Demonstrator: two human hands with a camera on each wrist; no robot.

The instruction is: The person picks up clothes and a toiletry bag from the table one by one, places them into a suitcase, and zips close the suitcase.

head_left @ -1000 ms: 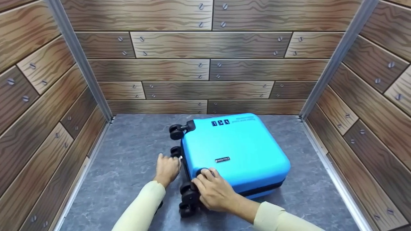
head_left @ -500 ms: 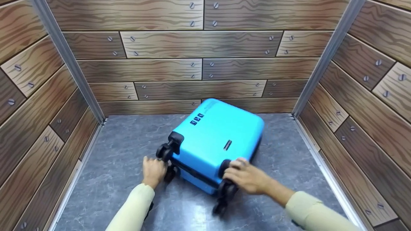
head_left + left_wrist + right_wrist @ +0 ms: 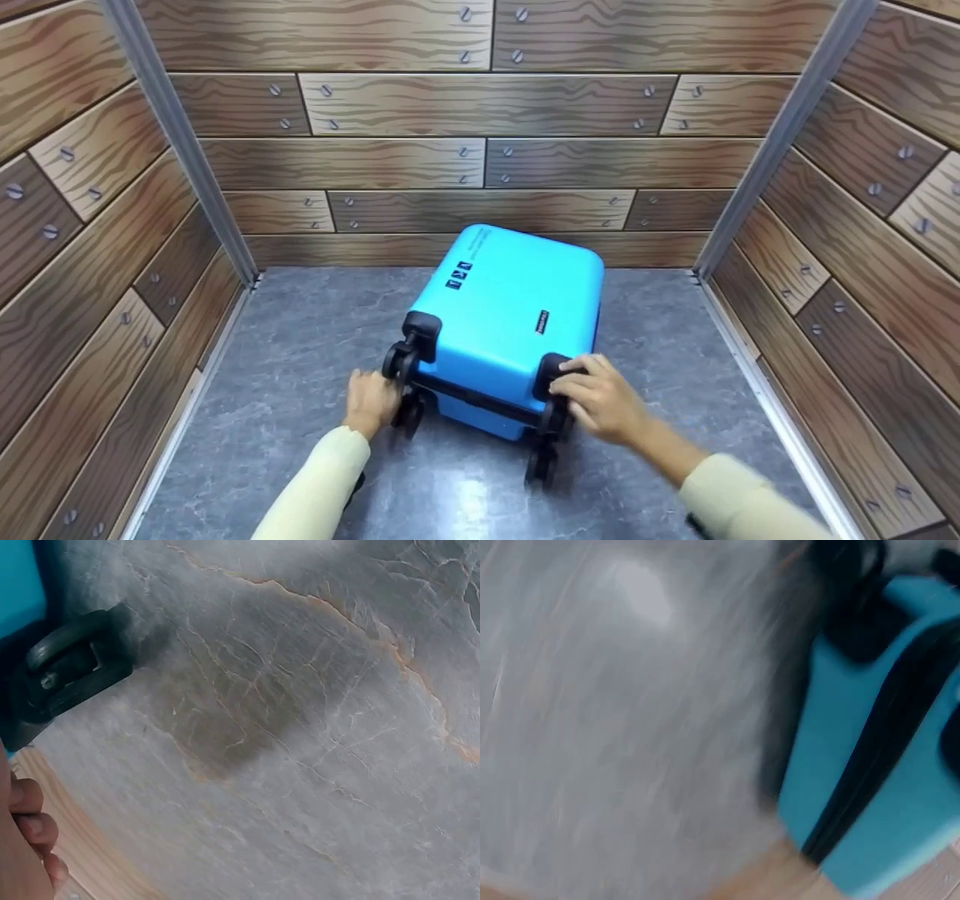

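A bright blue hard-shell suitcase (image 3: 517, 300) lies flat, its wheeled end toward me. It has black corner guards, a small nameplate and black wheels. My left hand (image 3: 373, 400) has its fingers curled at the upper left wheel (image 3: 401, 361). In the left wrist view those fingers (image 3: 34, 829) show bent beside a black wheel (image 3: 75, 664). My right hand (image 3: 607, 397) touches the right corner guard (image 3: 550, 375) with loosely extended fingers, above the right wheels (image 3: 541, 465). The right wrist view is blurred and shows the suitcase's side with its black zip band (image 3: 877, 742).
Grey marbled floor (image 3: 315, 322) lies under the suitcase. Wood-patterned panels form the back wall (image 3: 480, 161), the left wall (image 3: 82, 300) and the right wall (image 3: 862, 300). Metal strips run along the side edges and corners.
The suitcase has turned so its wheeled end, first facing left, now faces me. My right hand has moved right with its corner and its fingers have loosened. My left hand stays by the left wheels.
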